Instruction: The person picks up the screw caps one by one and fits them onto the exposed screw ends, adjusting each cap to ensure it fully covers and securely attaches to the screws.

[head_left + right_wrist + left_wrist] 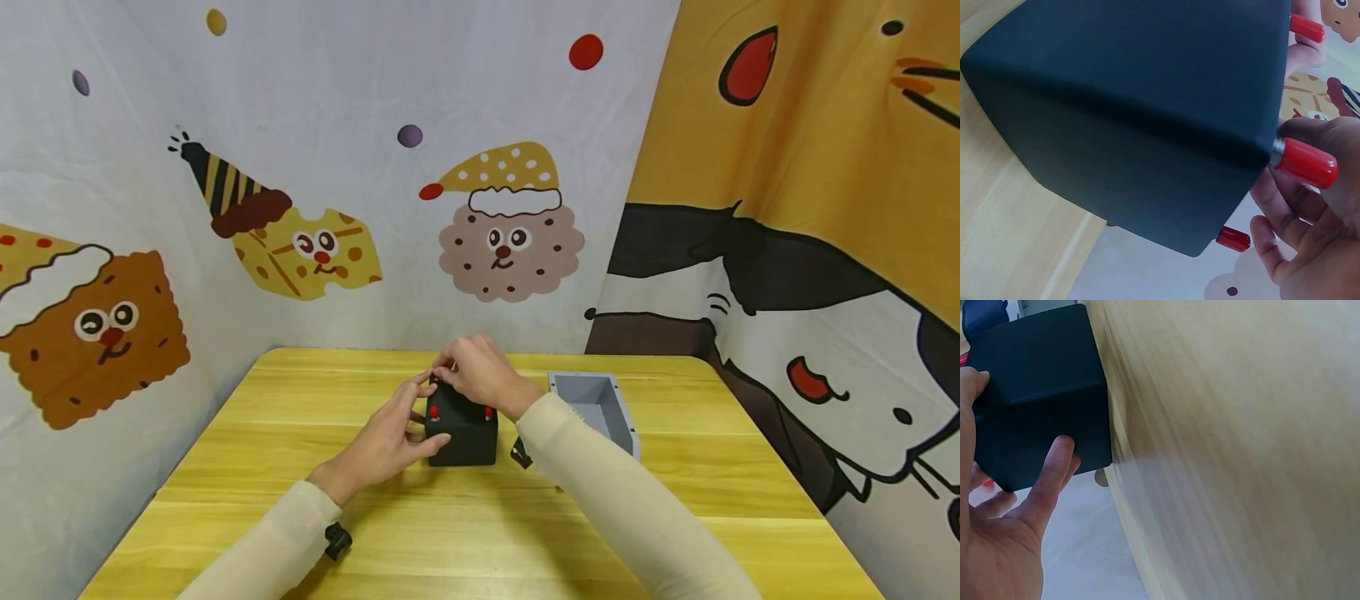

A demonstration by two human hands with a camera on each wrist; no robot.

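Observation:
A black box stands on the table, with red-capped posts on its upper face. My left hand holds the box from the left, thumb on the near face and fingers along the side; the left wrist view shows its fingertips on the dark box. My right hand reaches over the top and pinches a small part at the far left corner, which its fingers hide. In the right wrist view, a red cap stands close by the right hand, whose fingertips are partly hidden behind the box.
An open grey tray sits right of the box, partly covered by the right sleeve. Behind the wooden table hangs a printed curtain. Wrist cameras are worn on both arms.

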